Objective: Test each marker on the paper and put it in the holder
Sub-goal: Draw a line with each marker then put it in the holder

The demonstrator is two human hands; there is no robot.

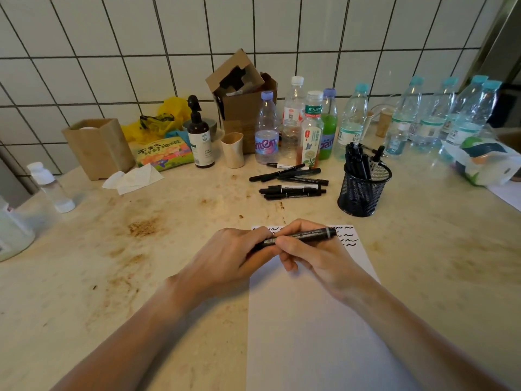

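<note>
Both hands grasp one black marker (300, 237) above the white paper (310, 328).
Left hand (225, 258) and right hand (315, 258) curl round its slim barrel; round wire-mesh holder (363, 190) stands beyond, on the stained countertop (141, 249).

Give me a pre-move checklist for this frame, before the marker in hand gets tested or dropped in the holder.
1. Marker held: ok, left hand and right hand both grip it, lying level.
2. Cap off: cannot tell, the fingers cover the left end.
3. Paper has free space: ok, squiggles only along its top edge.
4. Mesh holder upright with room: ok, markers already stand in it.
5. Way to holder free: ok, bare counter lies between.
6. Untested markers left: ok, a loose pile lies beside the holder.
</note>
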